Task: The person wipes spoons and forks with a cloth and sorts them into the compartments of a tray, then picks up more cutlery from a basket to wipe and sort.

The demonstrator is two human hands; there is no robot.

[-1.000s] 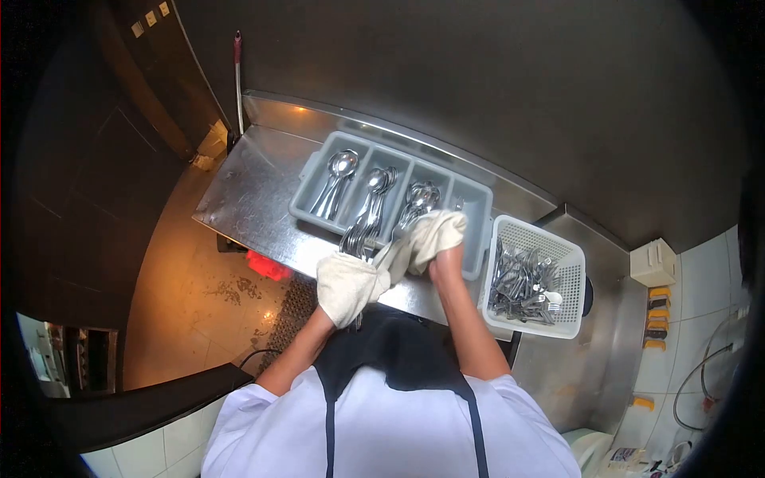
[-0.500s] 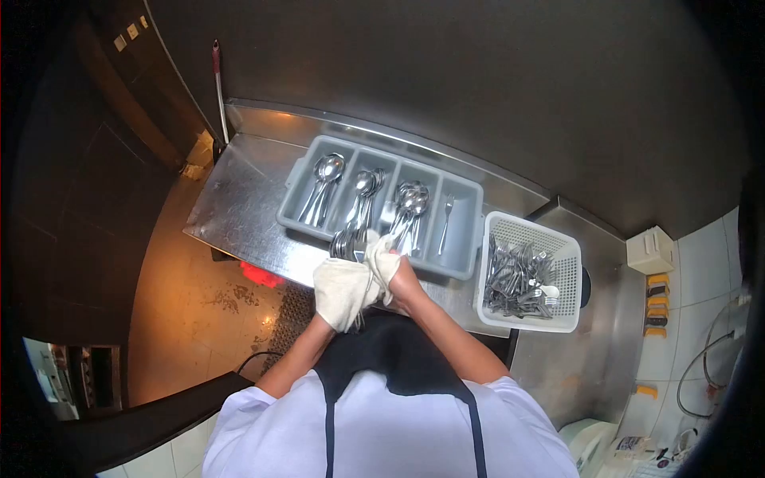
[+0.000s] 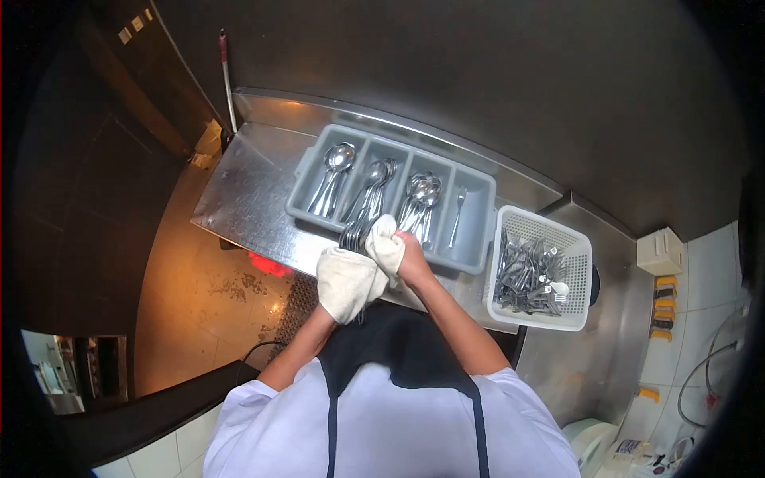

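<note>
A white cloth (image 3: 344,280) covers my left hand (image 3: 339,291), which is closed round a bunch of cutlery (image 3: 356,234) whose metal ends stick out at the top. My right hand (image 3: 409,259) grips the other part of the cloth against the bunch's right side. Just beyond both hands lies a grey four-compartment tray (image 3: 488,227). Its left compartment holds spoons (image 3: 339,157), the second more spoons (image 3: 376,173), the third several spoons (image 3: 425,189), and the right one a single fork (image 3: 460,195).
A white perforated basket (image 3: 586,263) of mixed cutlery stands right of the tray on the steel counter (image 3: 247,179). A red-handled stick (image 3: 224,52) leans at the back left. A white box (image 3: 660,250) is at the far right, and a red object (image 3: 269,264) lies below the counter.
The tray, basket and counter appear shifted slightly right in view. My right hand has moved a little up along the bunch with its part of the cloth, while my left keeps its hold.
</note>
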